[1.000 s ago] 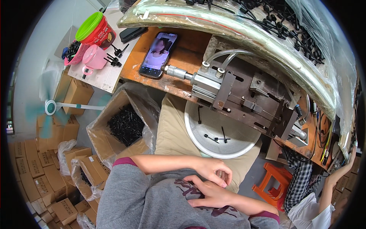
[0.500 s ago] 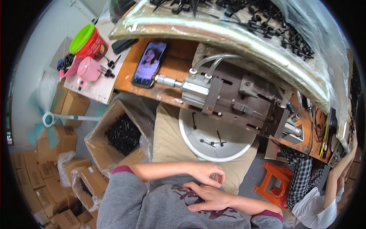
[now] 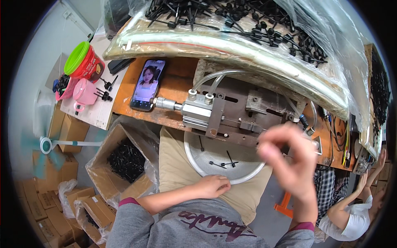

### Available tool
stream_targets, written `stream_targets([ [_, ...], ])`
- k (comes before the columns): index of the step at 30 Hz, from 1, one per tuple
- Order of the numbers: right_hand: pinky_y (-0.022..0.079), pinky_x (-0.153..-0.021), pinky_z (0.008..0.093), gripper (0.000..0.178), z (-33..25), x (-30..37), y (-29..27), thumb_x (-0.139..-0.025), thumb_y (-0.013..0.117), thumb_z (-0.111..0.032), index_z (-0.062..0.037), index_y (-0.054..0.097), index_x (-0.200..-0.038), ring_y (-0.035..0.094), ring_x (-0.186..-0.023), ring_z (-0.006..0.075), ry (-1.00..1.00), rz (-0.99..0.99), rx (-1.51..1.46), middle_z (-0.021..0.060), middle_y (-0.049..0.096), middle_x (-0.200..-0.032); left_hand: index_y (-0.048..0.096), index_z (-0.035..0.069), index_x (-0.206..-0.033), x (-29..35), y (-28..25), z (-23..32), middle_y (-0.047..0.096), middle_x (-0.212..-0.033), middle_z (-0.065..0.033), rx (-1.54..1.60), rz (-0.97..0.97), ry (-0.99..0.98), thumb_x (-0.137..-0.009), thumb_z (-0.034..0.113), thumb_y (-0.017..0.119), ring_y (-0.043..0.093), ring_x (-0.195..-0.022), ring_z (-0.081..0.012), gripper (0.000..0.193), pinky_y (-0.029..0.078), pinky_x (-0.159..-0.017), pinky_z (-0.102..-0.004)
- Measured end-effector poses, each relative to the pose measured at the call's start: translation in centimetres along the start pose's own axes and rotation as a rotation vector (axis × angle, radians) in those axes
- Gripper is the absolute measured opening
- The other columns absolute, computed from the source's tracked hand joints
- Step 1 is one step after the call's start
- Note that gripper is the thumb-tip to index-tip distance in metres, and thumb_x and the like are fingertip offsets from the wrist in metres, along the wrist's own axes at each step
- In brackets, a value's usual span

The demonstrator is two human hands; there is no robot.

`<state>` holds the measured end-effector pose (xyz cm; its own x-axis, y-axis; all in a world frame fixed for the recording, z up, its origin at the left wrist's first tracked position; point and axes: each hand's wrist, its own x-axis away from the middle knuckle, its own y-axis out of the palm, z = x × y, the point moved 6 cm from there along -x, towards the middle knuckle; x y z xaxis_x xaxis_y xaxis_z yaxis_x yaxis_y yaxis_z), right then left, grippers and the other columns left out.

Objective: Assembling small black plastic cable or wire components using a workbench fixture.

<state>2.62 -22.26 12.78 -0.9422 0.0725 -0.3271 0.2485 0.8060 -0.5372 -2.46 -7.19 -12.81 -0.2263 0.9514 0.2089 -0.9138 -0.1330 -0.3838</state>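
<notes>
My left hand [image 3: 211, 186] lies by the near rim of a white perforated basket [image 3: 198, 165], its fingers curled in; whatever they may hold is hidden. A few thin black plastic parts [image 3: 223, 164] lie in the basket. My right hand [image 3: 289, 159] is raised in front of the right end of a bench fixture, with fingers bent and smeared by motion, so its grip is unclear. The fixture has a silver pneumatic cylinder [image 3: 197, 113] with clear hoses, bolted on a dark metal plate [image 3: 235, 105].
Black stemmed parts [image 3: 264, 33] heap on the plastic-covered tray above. A phone [image 3: 147, 84] lies left of the cylinder. Left are a red bucket [image 3: 89, 64], pink cup [image 3: 85, 91], carton of black parts [image 3: 126, 159] and fan [image 3: 45, 144]. A co-worker [image 3: 349, 215] sits right.
My right hand has lifted from my lap up to the fixture's right end. My left hand has moved slightly left, toward the basket rim. The view has shifted, and the co-worker's arms have moved.
</notes>
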Motion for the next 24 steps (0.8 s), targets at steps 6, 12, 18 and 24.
stream_targets([
  [6,0.044,-0.064,0.0239,0.013,0.1,-9.5,-3.1,-0.081,0.067,-0.012,-0.0035,0.065,-0.09,0.057,-0.073,0.0112,-0.369,0.3,0.652,0.0039,0.065,-0.086,0.061,0.006,-0.095,-0.1,-0.1,0.5,0.064,-0.093,-0.0095,-0.028,-0.012,0.048,-0.089,0.02,0.056,0.062,-0.09,-0.0293,0.016,0.048,-0.081,-0.0392],
  [12,0.046,-0.076,0.0333,0.04,4.3,-16.2,-3.9,-0.072,0.068,-0.018,-0.0083,0.06,-0.109,0.054,-0.079,0.0197,-0.096,0.1,0.787,0.0062,0.066,-0.101,0.061,0.006,-0.096,0.7,0.2,-0.6,0.064,-0.095,-0.0099,-0.038,-0.039,0.023,-0.088,0.02,0.058,0.061,-0.093,-0.0289,0.016,0.048,-0.082,-0.0386],
  [18,0.05,-0.079,0.0351,0.035,3.9,-17.7,-1.6,-0.072,0.068,-0.013,-0.0009,0.059,-0.103,0.063,-0.086,0.0274,-0.085,0.085,0.903,0.0162,0.065,-0.095,0.061,0.007,-0.096,0.9,0.4,-1.0,0.064,-0.096,-0.0095,-0.072,-0.034,0.022,-0.088,0.023,0.059,0.061,-0.094,-0.0286,0.018,0.048,-0.084,-0.0389],
  [24,0.047,-0.073,0.0363,0.042,8.0,-20.6,-3.6,-0.069,0.067,-0.013,-0.0033,0.056,-0.109,0.06,-0.079,0.0255,0.029,-0.052,0.915,0.0137,0.062,-0.083,0.061,0.007,-0.096,0.4,0.2,-0.6,0.063,-0.097,-0.0088,-0.107,-0.054,0.034,-0.089,0.024,0.057,0.06,-0.095,-0.0279,0.019,0.046,-0.086,-0.039],
])
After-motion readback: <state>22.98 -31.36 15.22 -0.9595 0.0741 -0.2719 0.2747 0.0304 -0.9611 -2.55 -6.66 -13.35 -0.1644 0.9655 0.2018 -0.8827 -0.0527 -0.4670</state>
